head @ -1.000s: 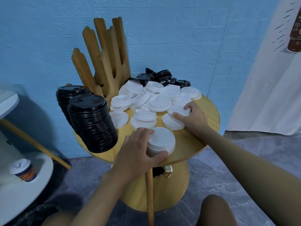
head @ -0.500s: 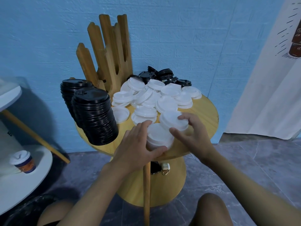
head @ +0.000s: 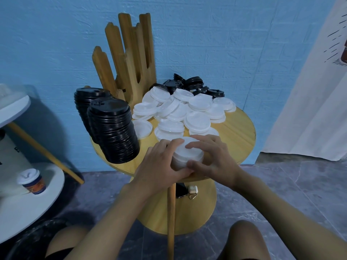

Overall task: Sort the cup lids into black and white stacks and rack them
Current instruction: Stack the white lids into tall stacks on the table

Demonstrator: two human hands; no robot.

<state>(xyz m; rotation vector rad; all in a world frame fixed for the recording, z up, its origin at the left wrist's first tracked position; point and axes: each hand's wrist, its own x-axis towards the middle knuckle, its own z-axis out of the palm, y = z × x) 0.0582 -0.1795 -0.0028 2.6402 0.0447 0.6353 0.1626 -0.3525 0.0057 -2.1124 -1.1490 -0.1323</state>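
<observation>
A short stack of white lids (head: pixel 187 153) stands at the near edge of the round wooden table (head: pixel 238 128). My left hand (head: pixel 161 164) grips its left side. My right hand (head: pixel 212 160) holds it from the right, fingers over the top lid and thumb on the side. Loose white lids (head: pixel 180 111) lie heaped in the table's middle, loose black lids (head: pixel 191 84) behind them by the wall. Two tall leaning stacks of black lids (head: pixel 112 132) stand at the left. The wooden rack (head: pixel 129 59) rises at the back left, its slots showing no lids.
A blue wall runs close behind the table. A white shelf unit at the left carries a paper cup with a white lid (head: pixel 31 182). A phone and a small white case (head: pixel 192 189) lie on the table's lower tier. My knees show at the bottom.
My right hand carried a white lid from the heap to the near stack and set it on top; both hands now clasp that stack. The left hand stayed on it throughout.
</observation>
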